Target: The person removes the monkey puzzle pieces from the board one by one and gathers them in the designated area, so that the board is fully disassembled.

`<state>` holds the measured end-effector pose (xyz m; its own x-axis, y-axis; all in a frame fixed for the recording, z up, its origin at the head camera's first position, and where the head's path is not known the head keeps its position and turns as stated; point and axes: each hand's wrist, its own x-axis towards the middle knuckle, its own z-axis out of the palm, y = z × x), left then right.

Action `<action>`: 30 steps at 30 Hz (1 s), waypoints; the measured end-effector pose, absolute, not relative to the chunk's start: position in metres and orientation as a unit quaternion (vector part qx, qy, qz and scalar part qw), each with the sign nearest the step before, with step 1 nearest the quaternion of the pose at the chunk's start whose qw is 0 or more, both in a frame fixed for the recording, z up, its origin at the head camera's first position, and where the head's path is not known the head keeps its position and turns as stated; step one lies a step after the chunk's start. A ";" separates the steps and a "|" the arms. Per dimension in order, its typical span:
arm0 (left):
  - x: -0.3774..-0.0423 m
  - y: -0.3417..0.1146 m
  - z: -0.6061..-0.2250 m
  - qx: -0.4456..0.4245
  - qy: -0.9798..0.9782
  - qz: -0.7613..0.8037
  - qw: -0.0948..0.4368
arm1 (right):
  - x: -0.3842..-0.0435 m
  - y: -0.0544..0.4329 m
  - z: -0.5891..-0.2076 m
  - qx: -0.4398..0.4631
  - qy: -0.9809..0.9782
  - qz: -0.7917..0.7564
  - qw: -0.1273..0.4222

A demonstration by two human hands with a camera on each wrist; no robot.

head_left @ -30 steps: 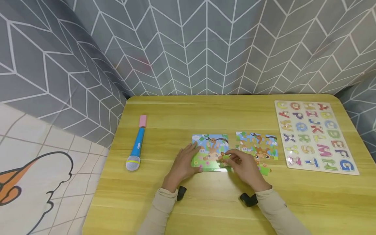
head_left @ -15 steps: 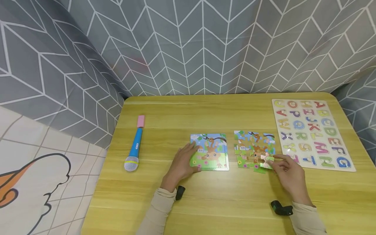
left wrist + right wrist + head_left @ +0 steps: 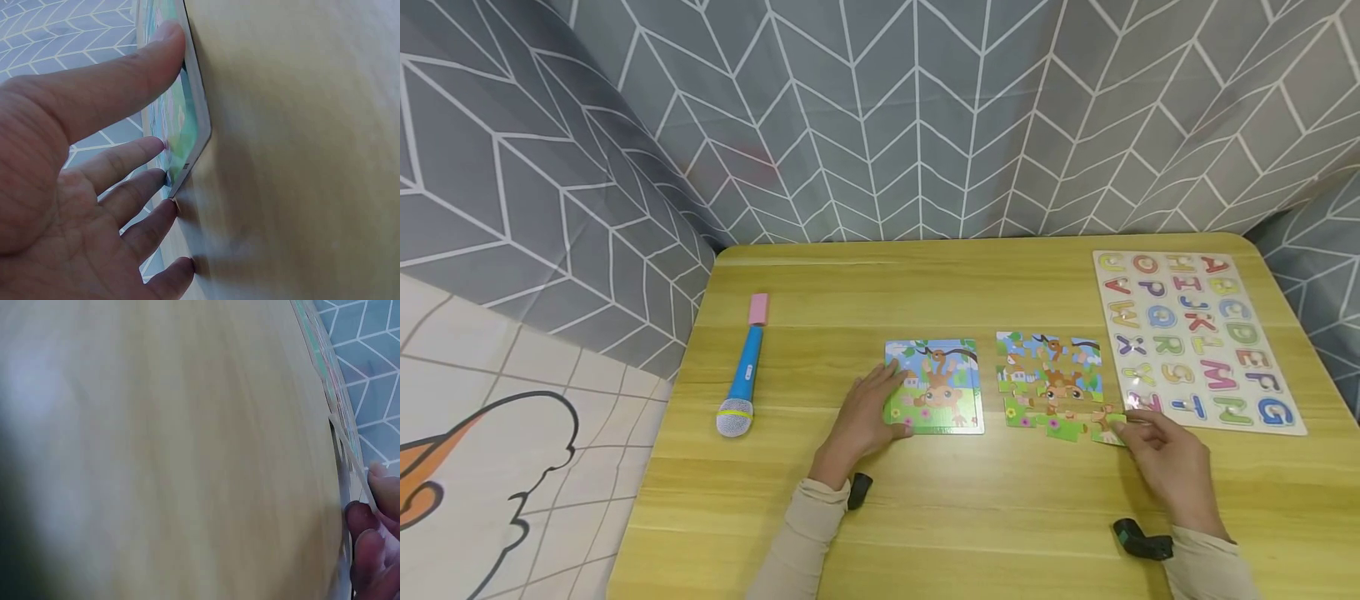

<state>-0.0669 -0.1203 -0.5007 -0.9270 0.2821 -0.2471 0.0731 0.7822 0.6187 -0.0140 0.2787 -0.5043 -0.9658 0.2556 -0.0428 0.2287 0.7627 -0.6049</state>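
My left hand [image 3: 867,417] lies at the left side of a square puzzle board [image 3: 934,385] printed with a cartoon deer. In the left wrist view, the thumb [image 3: 164,53] rests over its near edge, and relaxed fingertips [image 3: 156,178] touch the side. To the right, my right hand [image 3: 1172,467] pinches a puzzle piece [image 3: 1105,427] by its right edge. That piece sits at the lower right corner of a group of puzzle pieces [image 3: 1051,367] showing the same picture with gaps. In the right wrist view, the piece [image 3: 353,450] is edge-on and tilted, close over the table.
A wooden alphabet board [image 3: 1206,342] stands close beyond the right hand. At the left of the table [image 3: 820,517] lie a blue toy microphone [image 3: 743,379] and a pink block [image 3: 758,308]. A patterned grey curtain [image 3: 917,125] hangs along the back edge.
My right hand has carried the puzzle piece from the deer board rightward to the lower right of the loose pieces and lowered it there. The left hand has stayed at the board.
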 end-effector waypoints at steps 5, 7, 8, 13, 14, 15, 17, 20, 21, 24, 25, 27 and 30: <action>-0.066 -0.120 -0.501 0.099 0.928 0.319 0.167 | -0.015 0.274 -0.504 -0.113 -0.940 0.322 -0.013; -0.066 -0.119 -0.501 0.102 0.928 0.317 0.168 | -0.015 0.274 -0.504 -0.108 -0.941 0.320 -0.022; -0.066 -0.119 -0.501 0.102 0.928 0.317 0.169 | -0.016 0.273 -0.505 -0.105 -0.941 0.319 -0.024; -0.066 -0.119 -0.500 0.101 0.927 0.320 0.170 | -0.018 0.272 -0.505 -0.101 -0.943 0.316 -0.018; -0.066 -0.119 -0.500 0.101 0.926 0.321 0.169 | -0.018 0.272 -0.504 -0.101 -0.944 0.315 -0.018; -0.066 -0.120 -0.500 0.102 0.926 0.322 0.169 | -0.018 0.272 -0.504 -0.101 -0.944 0.314 -0.018; -0.067 -0.120 -0.500 0.102 0.925 0.323 0.169 | -0.019 0.272 -0.503 -0.103 -0.944 0.314 -0.020; -0.066 -0.120 -0.499 0.102 0.926 0.322 0.170 | -0.019 0.271 -0.503 -0.104 -0.944 0.312 -0.016; -0.066 -0.120 -0.499 0.103 0.926 0.321 0.170 | -0.019 0.271 -0.503 -0.104 -0.944 0.312 -0.015; -0.066 -0.120 -0.498 0.102 0.927 0.317 0.173 | -0.018 0.271 -0.504 -0.101 -0.945 0.311 -0.008; -0.066 -0.120 -0.498 0.102 0.927 0.317 0.173 | -0.018 0.271 -0.504 -0.099 -0.945 0.313 -0.006; -0.067 -0.120 -0.498 0.103 0.927 0.316 0.173 | -0.018 0.271 -0.503 -0.097 -0.946 0.310 0.006; -0.067 -0.120 -0.498 0.103 0.927 0.316 0.176 | -0.020 0.264 -0.499 -0.086 -0.946 0.310 0.030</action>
